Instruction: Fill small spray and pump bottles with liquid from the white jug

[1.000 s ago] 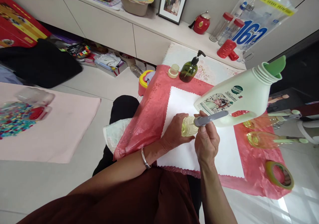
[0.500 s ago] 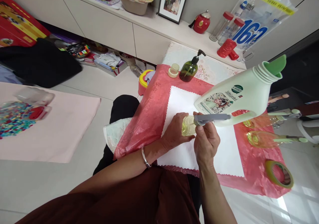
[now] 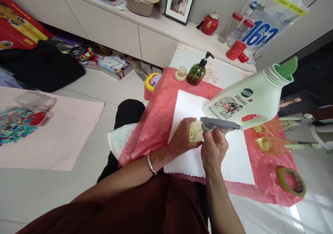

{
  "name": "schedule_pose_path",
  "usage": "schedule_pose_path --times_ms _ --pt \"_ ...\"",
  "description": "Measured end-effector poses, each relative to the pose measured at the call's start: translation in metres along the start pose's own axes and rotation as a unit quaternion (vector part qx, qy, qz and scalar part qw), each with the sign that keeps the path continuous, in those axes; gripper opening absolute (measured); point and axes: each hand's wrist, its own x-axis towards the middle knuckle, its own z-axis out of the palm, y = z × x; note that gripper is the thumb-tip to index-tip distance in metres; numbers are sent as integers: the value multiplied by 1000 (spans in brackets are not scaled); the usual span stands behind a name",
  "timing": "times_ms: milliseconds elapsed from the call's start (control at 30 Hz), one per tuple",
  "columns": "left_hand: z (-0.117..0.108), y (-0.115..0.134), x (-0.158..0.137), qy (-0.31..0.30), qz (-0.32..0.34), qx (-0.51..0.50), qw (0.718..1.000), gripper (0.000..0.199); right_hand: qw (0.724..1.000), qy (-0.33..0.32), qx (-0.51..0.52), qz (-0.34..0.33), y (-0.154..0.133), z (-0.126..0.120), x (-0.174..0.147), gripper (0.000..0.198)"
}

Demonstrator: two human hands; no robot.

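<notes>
- Bottle (image 3: 195, 132): see-through, pale yellow, just right of the frame's centre.
- Sprayer (image 3: 221, 123): plain grey, long, at the bottle's mouth.
- Left hand (image 3: 182, 134): curled around the bottle.
- Right hand (image 3: 214, 148): pinching the sprayer's base.

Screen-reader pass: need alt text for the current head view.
Left hand holds yellowish clear bottle, right hand holds grey spray head at its mouth, above white mat on red plastic sheeting; pale green jug stands behind.

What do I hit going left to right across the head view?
Small coloured pieces → red-and-yellow stool → left hand → yellowish bottle → grey spray head → tape roll.
</notes>
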Motion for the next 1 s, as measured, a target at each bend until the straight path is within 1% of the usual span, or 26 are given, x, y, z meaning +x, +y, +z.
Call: schedule_pose_path --times_ms 67,133,267,367,467,533,567,633,700,767,833,867,900,933,1000 --pt "-1 1 0 7 -5 -1 1000 82 1000 25 -8 -9 2 2 -1 49" --pt "-1 1 0 9 -7 4 1000 80 999 28 -25 -15 4 0 -2 48" --pt "2 -2 0 23 12 11 1000 84 997 -31 -63 1 11 -18 -4 49" --pt "4 -4 0 33 28 20 999 87 998 -58 -29 24 17 -36 -1 46" --pt "5 -4 -1 28 30 28 999 93 998 -45 28 31 16 -52 8 35" --pt "4 -5 -1 21 33 31 999 95 996 -49 58 36 7 -61 17 35" --pt "4 -5 -1 18 35 31 999 95 995 -65 72 37 0 -65 22 41" --pt "4 -6 -1 14 40 29 999 96 990 -115 79 22 -19 -70 31 59" --pt "3 -7 -1 12 46 23 999 97 984 -170 37 -20 -42 -72 40 73" --pt "3 -9 -1 11 53 18 998 97 974 -210 -48 -68 -68 -72 48 79" --pt "3 -11 -1 8 62 17 998 97 954 -242 -138 -112 -93 -69 58 83" --pt "4 -12 -2 9 69 17 997 97 937 -260 -189 -134 -105 -67 62 86" --pt "4 -13 -2 11 75 18 997 97 915 -279 -248 -153 -116 -65 67 87" --pt "5 -13 -2 13 80 19 997 97 884 -300 -314 -171 -125 -61 72 87" --pt "5 -14 -3 16 82 20 996 98 806 -351 -429 -207 -140 -51 80 81"
